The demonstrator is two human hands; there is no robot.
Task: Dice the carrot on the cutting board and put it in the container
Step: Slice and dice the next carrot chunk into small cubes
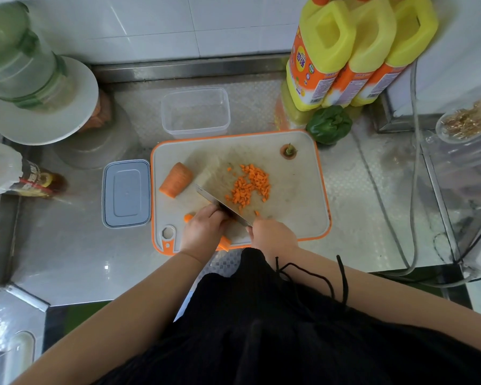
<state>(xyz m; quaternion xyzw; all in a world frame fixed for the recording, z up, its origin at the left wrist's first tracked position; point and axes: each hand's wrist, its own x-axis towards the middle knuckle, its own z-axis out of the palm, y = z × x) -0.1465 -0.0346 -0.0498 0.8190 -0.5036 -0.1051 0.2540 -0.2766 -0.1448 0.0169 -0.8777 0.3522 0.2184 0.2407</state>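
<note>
A white cutting board with an orange rim (pixel 297 187) lies on the steel counter. A pile of diced carrot (pixel 250 186) sits at its middle, a thick carrot chunk (pixel 176 179) at its left, and the carrot top (pixel 288 151) at its far right corner. My right hand (pixel 272 236) grips the handle of a cleaver (pixel 220 202) whose blade stands on the board. My left hand (pixel 203 230) holds down carrot strips (pixel 224 243) at the board's near edge, fingers curled against the blade. A clear empty container (pixel 195 112) stands behind the board.
A grey lid (pixel 127 193) lies left of the board. Yellow bottles (pixel 345 51) and a green pepper (pixel 329 124) stand at the back right. A white plate (pixel 45 107) under a green-banded jar sits at the left, a sauce bottle (pixel 25 177) below it. Cables run along the right.
</note>
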